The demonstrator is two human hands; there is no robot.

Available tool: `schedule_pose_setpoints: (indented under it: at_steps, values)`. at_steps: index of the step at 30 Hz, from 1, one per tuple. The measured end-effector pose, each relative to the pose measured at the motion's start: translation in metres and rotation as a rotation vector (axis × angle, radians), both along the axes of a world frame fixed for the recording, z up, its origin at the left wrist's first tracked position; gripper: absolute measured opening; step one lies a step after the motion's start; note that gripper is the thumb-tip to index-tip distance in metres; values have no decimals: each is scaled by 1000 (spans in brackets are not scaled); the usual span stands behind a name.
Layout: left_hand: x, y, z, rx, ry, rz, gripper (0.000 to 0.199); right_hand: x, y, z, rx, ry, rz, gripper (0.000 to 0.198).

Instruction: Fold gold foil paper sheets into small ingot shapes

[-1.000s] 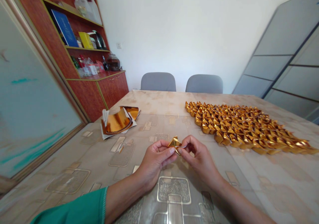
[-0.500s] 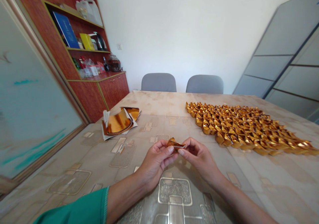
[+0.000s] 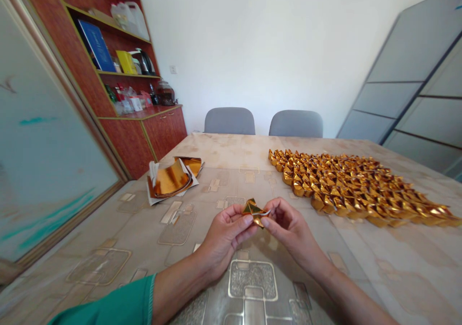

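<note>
A folded gold-foil paper piece [image 3: 253,208] is hanging between your hands, above the patterned tablecloth [image 3: 119,228]; your left hand [image 3: 227,228] is pinching its left side between thumb and fingers; your right hand [image 3: 290,224] is pinching its pale-edged right end; curled gold-foil sheets [image 3: 169,180] are lying beyond your left hand; folded foil ingots [image 3: 346,185] are sitting in rows at the right; two gray chairs [image 3: 230,121] are standing beyond the tablecloth.

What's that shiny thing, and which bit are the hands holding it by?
A folded piece of gold paper: the left hand pinches its left side, and the right hand pinches its right end.
</note>
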State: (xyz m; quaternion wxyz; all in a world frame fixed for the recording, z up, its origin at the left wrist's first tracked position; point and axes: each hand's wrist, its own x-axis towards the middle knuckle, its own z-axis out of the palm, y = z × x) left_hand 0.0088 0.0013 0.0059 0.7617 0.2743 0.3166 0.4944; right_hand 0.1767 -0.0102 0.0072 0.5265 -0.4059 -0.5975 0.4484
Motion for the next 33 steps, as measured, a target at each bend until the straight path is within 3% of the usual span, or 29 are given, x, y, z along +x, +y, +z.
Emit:
schedule_pose_setpoints:
  at_steps: [6,11,24,33]
  values:
    - [-1,-1,2,5,26,-15,35,2,-4,8,135,-122,47,10]
    - [-1,0,4,14,56,-9,38,5,-4,9,168,-239,-7,9]
    - [-3,-1,-1,-27,55,-28,37,9,1,2,3,-214,42,26]
    - [0,0,0,-11,92,-56,39,5,0,6,40,-281,22,22]
